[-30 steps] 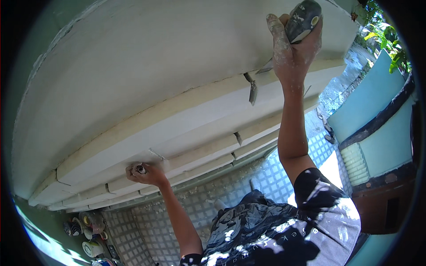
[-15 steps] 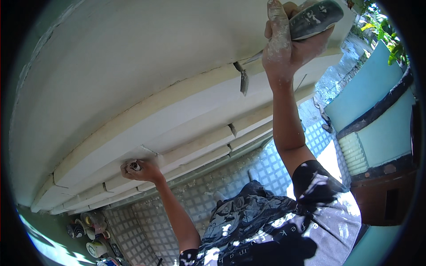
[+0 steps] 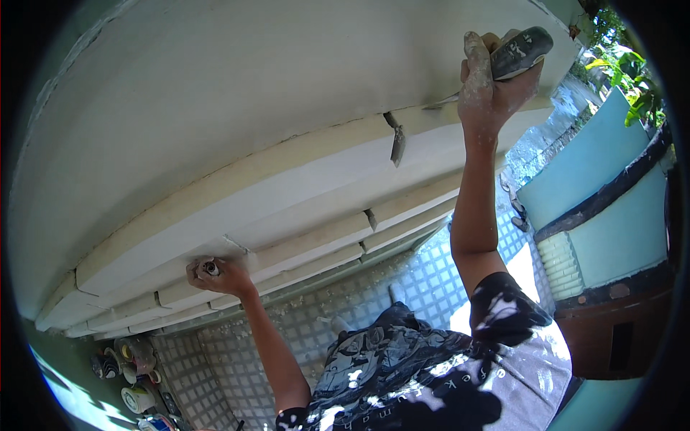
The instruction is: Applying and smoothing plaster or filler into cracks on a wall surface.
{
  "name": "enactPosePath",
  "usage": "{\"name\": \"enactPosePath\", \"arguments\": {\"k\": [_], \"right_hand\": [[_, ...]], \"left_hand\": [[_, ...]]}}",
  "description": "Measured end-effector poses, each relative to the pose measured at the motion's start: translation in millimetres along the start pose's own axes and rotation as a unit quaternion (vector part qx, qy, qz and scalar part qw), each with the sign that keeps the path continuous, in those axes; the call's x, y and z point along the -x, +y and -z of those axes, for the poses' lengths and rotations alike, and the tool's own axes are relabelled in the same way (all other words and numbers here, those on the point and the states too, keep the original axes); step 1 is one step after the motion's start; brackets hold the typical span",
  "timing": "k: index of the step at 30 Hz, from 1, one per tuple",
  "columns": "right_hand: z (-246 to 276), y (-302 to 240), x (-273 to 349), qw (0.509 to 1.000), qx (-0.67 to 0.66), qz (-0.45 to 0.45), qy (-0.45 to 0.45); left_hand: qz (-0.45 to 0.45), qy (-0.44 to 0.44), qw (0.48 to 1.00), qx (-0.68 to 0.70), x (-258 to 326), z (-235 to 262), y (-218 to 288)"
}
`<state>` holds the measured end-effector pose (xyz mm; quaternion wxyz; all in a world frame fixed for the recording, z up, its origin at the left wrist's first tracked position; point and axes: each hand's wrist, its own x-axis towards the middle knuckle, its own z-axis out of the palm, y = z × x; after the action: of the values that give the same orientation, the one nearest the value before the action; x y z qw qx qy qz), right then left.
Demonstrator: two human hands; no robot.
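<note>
Near the top right, my right hand [image 3: 483, 97] is dusted with white and closed round the thick dark handle of a scraper [image 3: 522, 52]. The scraper's thin metal blade lies along the seam where the cream ledge [image 3: 287, 154] meets the pale upper surface [image 3: 237, 79]. Lower left, my left hand [image 3: 228, 277] is closed round a pale, round-ended object [image 3: 210, 268] with a dark hollow in its end; the rest of it is hidden in the fist. That fist is beside the lower steps of the ledge.
Dark notches [image 3: 394, 140] cut across the stepped ledge. Below is a checkered tile floor [image 3: 302, 323]. Containers [image 3: 136, 399] and other items stand at the lower left. A light-blue wall [image 3: 575, 169] with a dark band and green leaves [image 3: 632, 79] are at the right.
The right hand and scraper have moved right along the ledge seam and slightly down in view. The left hand keeps its grip near the same spot; the whole view has shifted slightly.
</note>
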<state>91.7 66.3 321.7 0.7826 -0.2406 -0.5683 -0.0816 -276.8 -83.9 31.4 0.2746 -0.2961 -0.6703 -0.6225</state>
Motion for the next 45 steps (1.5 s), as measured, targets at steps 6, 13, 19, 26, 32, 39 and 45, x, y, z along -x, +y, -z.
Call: {"name": "enactPosePath", "arguments": {"k": [6, 13, 19, 26, 32, 39, 45], "right_hand": [[-4.6, -8.7, -9.4, 0.985, -0.15, -0.076, 0.025], [6.2, 15.3, -3.2, 0.981, -0.176, -0.05, 0.066], [13.0, -7.7, -19.8, 0.982, -0.13, -0.133, 0.032], [11.6, 16.5, -5.7, 0.995, -0.078, 0.02, 0.061], [32.2, -11.9, -23.5, 0.973, -0.184, -0.134, 0.035], [35.6, 0.0, -20.3, 0.993, -0.112, -0.01, 0.038], [21.4, 30.3, -12.8, 0.974, -0.207, 0.008, 0.089]], "left_hand": [[-0.001, 0.007, 1.0, 0.018, 1.9, -1.2, -1.4], [-0.004, 0.008, 1.0, 0.002, 0.9, -2.0, 3.6], [-0.01, 0.008, 1.0, 0.01, 2.8, -6.4, -7.1], [0.003, 0.013, 1.0, 0.012, 1.0, -2.4, -3.4], [0.021, 0.006, 1.0, 0.021, 4.4, -8.1, -4.2], [0.028, 0.006, 1.0, -0.001, 2.6, -5.1, -6.2], [0.024, 0.015, 0.999, -0.023, 3.4, -8.3, -4.0]]}}
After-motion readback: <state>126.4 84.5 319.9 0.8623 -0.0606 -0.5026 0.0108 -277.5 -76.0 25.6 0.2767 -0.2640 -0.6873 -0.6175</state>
